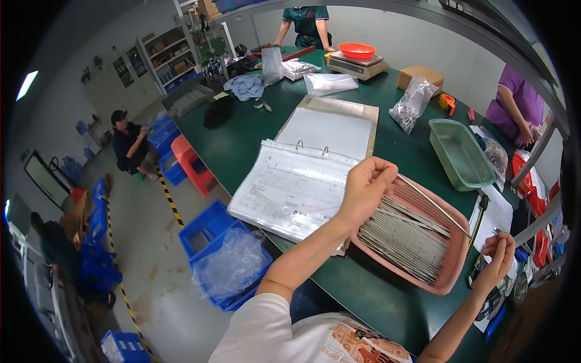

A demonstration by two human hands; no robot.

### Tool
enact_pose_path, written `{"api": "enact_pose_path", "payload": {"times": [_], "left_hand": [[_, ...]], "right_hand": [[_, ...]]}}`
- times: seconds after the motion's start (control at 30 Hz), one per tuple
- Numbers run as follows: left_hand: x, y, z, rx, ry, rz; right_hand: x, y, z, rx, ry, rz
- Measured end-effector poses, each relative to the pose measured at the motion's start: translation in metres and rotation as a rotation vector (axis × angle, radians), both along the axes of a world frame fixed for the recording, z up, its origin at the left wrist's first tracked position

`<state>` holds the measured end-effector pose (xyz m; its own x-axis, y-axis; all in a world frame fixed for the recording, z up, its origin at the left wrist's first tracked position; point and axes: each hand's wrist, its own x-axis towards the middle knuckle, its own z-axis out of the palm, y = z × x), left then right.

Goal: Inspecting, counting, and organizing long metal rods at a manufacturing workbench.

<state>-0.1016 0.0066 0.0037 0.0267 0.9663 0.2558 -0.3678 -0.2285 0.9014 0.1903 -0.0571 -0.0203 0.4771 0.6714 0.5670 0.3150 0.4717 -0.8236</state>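
Note:
My left hand (367, 186) pinches one end of a thin metal rod (433, 204). The rod slants down to the right across a pink perforated plastic basket (451, 276). Many similar rods (404, 241) lie side by side inside that basket. To the right of the basket is my right hand (497, 259), its fingers closed with a small shiny metal piece (496, 230) at the tips; its kind is too small to make out. The rod's far end points toward this hand, a little apart from it.
An open ring binder (290, 190) lies left of the basket. Beyond the basket stand a green basket (460, 154), a bag of parts (414, 104), a cardboard box (420, 78) and a scale bearing a red bowl (357, 51). Blue bins (209, 233) sit below the table. Other people are around.

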Motion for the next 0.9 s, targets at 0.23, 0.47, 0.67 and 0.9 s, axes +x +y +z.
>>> {"api": "enact_pose_path", "payload": {"times": [0.23, 0.47, 0.67, 0.9], "left_hand": [[0.022, -0.017, 0.013, 0.098, -0.08, -0.051], [0.041, -0.017, 0.019, 0.142, -0.154, -0.121], [0.051, -0.019, 0.012, 0.125, -0.133, -0.129], [0.046, 0.002, 0.0, 0.051, -0.22, -0.142]], "right_hand": [[-0.005, -0.005, 0.008, 0.017, 0.108, 0.007], [-0.007, -0.019, 0.027, 0.172, 0.395, 0.12], [0.008, -0.023, 0.031, 0.145, 0.436, -0.019], [-0.007, -0.024, 0.038, 0.156, 0.511, 0.13]]}}
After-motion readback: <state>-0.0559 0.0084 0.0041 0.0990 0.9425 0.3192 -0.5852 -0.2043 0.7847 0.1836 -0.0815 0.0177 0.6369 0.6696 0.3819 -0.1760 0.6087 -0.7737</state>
